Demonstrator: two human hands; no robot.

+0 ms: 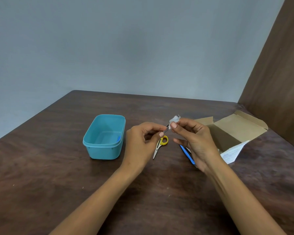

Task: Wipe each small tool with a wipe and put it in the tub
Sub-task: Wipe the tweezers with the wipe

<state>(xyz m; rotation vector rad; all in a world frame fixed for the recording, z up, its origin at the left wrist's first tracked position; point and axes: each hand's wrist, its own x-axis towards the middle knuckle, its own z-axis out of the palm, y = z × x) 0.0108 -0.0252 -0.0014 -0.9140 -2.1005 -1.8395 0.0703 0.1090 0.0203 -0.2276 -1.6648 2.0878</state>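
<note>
Table (58, 175) is dark wood grain, kinda matt. Teal tub (103, 148) at 9 o'clock looks like smooth plastic; cardboard box (234, 128) at 3 is plain and dull; scissors (157, 149) have shiny metal blades.

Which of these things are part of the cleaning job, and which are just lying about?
Part of the job:
- thin metal tool in left hand
- white wipe in right hand
- turquoise plastic tub
- yellow-handled scissors
- blue-handled tool

Lying about:
- open cardboard box
- white paper leaflet
</note>
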